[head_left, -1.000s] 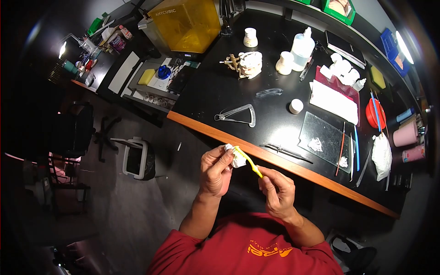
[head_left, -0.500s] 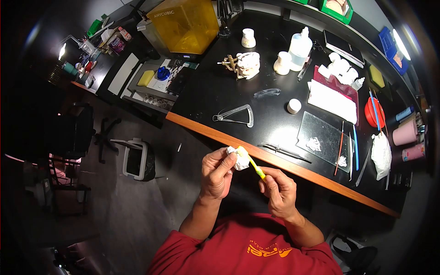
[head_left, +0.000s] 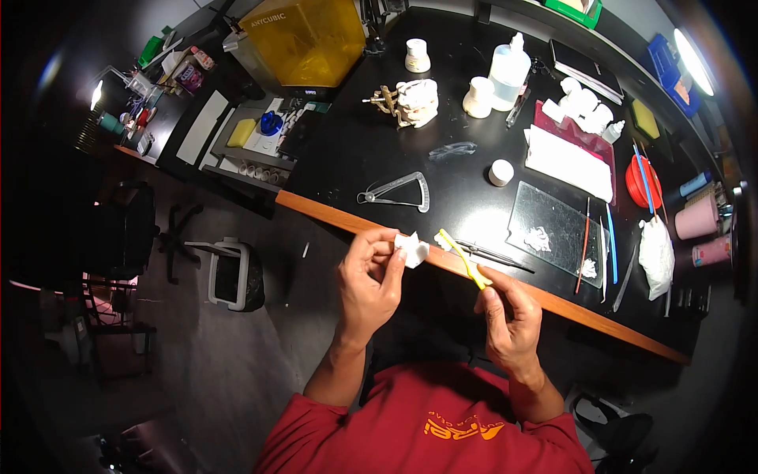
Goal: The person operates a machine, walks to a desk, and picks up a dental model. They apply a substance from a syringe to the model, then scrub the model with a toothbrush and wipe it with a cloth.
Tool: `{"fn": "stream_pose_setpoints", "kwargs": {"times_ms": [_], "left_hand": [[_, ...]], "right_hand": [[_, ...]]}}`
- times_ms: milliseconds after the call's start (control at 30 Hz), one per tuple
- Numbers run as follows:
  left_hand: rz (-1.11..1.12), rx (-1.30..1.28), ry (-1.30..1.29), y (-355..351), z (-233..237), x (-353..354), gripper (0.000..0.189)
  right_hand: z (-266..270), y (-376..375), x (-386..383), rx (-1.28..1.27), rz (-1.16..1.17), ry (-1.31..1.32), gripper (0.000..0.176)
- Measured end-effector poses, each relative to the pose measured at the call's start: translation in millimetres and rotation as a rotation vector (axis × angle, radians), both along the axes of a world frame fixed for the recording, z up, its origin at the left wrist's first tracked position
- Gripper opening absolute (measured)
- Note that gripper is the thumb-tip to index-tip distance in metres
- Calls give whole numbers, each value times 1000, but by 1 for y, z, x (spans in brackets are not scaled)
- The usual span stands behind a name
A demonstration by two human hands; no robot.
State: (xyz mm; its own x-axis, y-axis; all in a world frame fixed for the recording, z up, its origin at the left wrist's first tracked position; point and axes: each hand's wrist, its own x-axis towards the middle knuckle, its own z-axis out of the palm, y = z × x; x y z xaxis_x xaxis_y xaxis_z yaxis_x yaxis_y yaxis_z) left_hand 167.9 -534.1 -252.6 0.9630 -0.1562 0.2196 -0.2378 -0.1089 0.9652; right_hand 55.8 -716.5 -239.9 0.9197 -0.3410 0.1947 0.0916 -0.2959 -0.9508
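Note:
My left hand (head_left: 373, 268) pinches a small white piece (head_left: 414, 250) that looks like crumpled tissue, between thumb and fingers. My right hand (head_left: 508, 312) grips a yellow toothbrush (head_left: 470, 267) by the end of its handle. The brush head points up and left, to the right of the white piece and apart from it. Both hands are in front of the wooden table edge (head_left: 339, 225). Just past the brush, a pair of dark tweezers (head_left: 497, 257) lies along that edge.
On the black table are a metal caliper (head_left: 399, 193), a dental model on an articulator (head_left: 414, 103), white jars (head_left: 478, 98), a squeeze bottle (head_left: 509, 73) and a glass slab (head_left: 553, 233). Brushes lie to the right near a red bowl (head_left: 646, 182). A bin (head_left: 233, 275) stands on the floor.
The toothbrush has come away from the white piece, my right hand moving right with it. My left hand has shifted slightly left and up, still holding the white piece.

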Motion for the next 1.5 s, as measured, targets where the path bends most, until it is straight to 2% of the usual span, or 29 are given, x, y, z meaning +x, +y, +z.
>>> {"fn": "stream_pose_setpoints", "kwargs": {"times_ms": [67,100,200,233,333,367,500,800,967,1067,1200,1333,1500], "left_hand": [[81,229,-243,-4,4,6,7],[118,289,-263,-5,-4,9,16],[134,455,-560,-4,-10,20,19],[198,366,-473,-10,-6,17,19],[176,333,-439,-4,-10,18,17],[137,379,-504,-1,-11,20,13],[128,495,-495,3,-12,17,17],[85,518,-426,7,-7,17,22],[78,509,-429,7,-6,18,22],[77,495,-435,7,-8,18,23],[77,482,-449,7,-8,19,22],[86,482,-461,7,-9,18,21],[72,436,-475,7,-14,20,19]], "right_hand": [[10,-4,0,-86,3,14,25],[12,-5,1,-128,4,20,26],[6,-9,2,-215,53,-23,30],[7,-9,3,-248,66,-32,31],[12,-8,9,-347,101,-60,34],[15,-8,11,-379,109,-67,35],[25,-5,18,-502,133,-54,38],[14,5,32,-597,155,-39,36],[12,-2,33,-527,59,-102,38],[13,-2,28,-465,135,-116,38],[4,4,25,-546,75,-112,40],[4,-3,23,-423,31,-138,38],[1,-13,19,-302,-5,-119,25]]}}
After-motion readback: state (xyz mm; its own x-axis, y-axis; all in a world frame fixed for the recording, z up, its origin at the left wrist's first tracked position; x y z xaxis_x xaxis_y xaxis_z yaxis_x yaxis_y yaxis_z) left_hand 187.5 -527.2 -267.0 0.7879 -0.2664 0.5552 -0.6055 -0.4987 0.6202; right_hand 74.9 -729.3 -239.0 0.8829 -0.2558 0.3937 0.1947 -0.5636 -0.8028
